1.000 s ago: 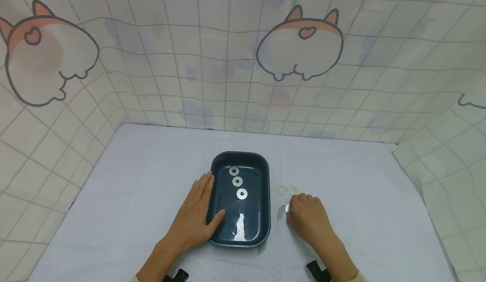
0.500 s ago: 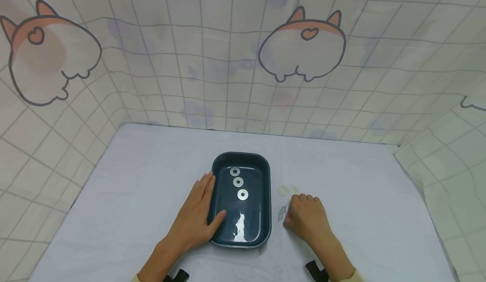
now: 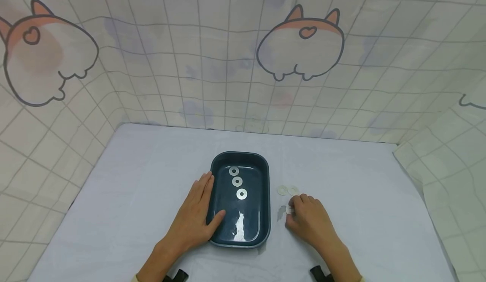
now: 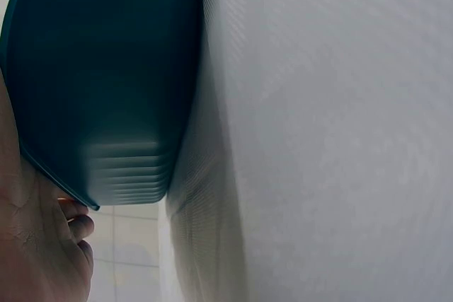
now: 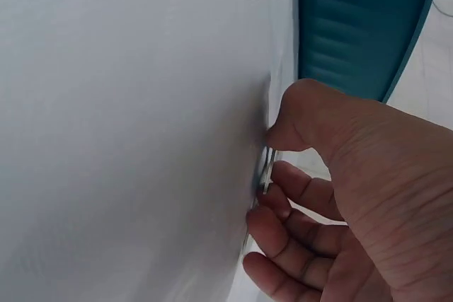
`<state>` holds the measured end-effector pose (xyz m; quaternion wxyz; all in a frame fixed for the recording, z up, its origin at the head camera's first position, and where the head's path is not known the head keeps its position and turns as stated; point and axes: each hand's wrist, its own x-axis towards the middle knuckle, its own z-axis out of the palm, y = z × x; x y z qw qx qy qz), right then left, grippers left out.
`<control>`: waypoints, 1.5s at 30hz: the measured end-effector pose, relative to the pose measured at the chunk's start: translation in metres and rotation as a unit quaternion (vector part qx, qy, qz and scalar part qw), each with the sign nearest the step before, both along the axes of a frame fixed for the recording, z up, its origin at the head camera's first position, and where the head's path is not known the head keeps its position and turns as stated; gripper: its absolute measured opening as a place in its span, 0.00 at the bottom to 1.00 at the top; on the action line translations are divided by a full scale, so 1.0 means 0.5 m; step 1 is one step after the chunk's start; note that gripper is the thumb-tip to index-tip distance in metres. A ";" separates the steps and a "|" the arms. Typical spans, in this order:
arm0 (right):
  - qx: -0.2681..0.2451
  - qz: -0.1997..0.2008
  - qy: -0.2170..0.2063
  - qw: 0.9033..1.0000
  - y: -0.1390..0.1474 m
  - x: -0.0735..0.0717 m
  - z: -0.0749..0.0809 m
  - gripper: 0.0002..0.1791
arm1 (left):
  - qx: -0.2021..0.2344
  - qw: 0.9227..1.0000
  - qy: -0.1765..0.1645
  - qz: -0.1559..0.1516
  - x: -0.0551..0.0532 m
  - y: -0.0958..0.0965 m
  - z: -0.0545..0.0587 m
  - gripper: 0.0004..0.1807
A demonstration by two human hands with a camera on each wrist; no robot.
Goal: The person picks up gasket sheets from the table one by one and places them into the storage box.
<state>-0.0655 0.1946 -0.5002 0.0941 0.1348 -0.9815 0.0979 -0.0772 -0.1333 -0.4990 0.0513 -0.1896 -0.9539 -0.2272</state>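
Observation:
A dark blue rectangular tray [image 3: 254,218] stands on the white tabletop, holding three flat metal washers [image 3: 238,194] in a rough column toward its far end. My left hand [image 3: 193,210] rests along its left rim, fingers straight, thumb reaching over the inside edge. In the left wrist view, fingertips [image 4: 83,227] show by the rim. To the right of the tray, my right hand [image 3: 310,221] pinches a washer [image 3: 288,210] between thumb and fingers, low over the table. The right wrist view shows this washer [image 5: 268,167] edge-on, partly hidden by the fingers.
Two pale, ring-shaped pieces [image 3: 282,194] lie side by side just beyond my right hand. A grey patch [image 3: 281,213] marks the cloth between tray and hand. Behind the table hangs a checked curtain [image 3: 212,79] with cartoon prints.
My right thumb and fingers have spread slightly apart, and the washer between them shows again after being hidden half a second ago. The left hand and tray stay in place.

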 end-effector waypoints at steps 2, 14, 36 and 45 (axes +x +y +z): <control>0.000 0.002 -0.001 1.000 0.001 -0.001 -0.001 0.14 | 0.000 1.000 -0.001 0.001 0.001 -0.001 0.000 0.52; -0.035 -0.009 -0.051 0.998 0.013 -0.012 0.004 0.14 | 0.004 1.000 -0.004 0.000 0.002 -0.001 0.002 0.52; -0.065 0.011 -0.060 0.996 0.021 -0.026 0.023 0.11 | 0.001 1.000 -0.003 0.000 0.001 -0.003 0.000 0.52; -0.070 0.020 -0.047 0.996 0.018 -0.034 0.035 0.11 | 0.001 1.000 0.001 -0.001 -0.001 -0.002 -0.003 0.52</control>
